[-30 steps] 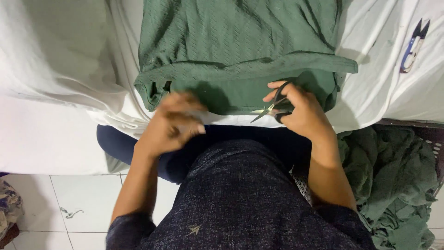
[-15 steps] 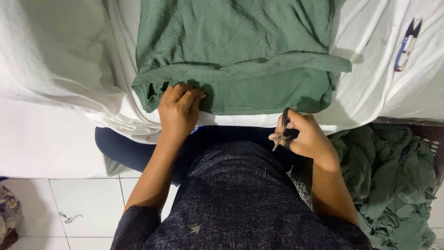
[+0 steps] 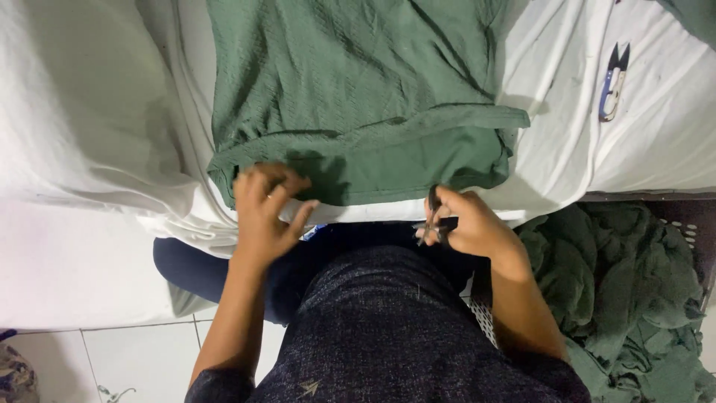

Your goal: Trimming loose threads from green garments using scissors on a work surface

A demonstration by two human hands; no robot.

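**Green Cloth, Small Scissors, Two Hands**

Seen from above, looking down at a lap in dark speckled clothes [image 3: 388,328].

A green cloth [image 3: 358,97] spread flat on a white sheet [image 3: 89,112]. Folded near edge of the cloth close to the body, thick and doubled over. Lots of little bumps in the weave.

Left hand [image 3: 265,213] at the near left corner of the green cloth. Fingers apart and bent, tips resting on the cloth's edge and on the white sheet just below it. Nothing gripped inside that hand. A bit blurry, so hard to tell how hard the fingers press.

Right hand [image 3: 466,224] just below the near right part of the cloth, close to the edge but not on it. Fingers curled tight around small dark scissors [image 3: 434,216]. Scissor tips poking up toward the cloth's fold. Blades too small and too hidden by fingers to tell if open or closed.

Far off on the right, on the white sheet, a small blue and black thread snipper [image 3: 611,82], lying alone, well apart from both hands.

Down on the right, beside the leg, a dark basket [image 3: 693,231] with holes in its wall. Inside, a big messy heap of more green cloth [image 3: 619,298], all crumpled.

Below on the left, white floor tiles [image 3: 134,358].
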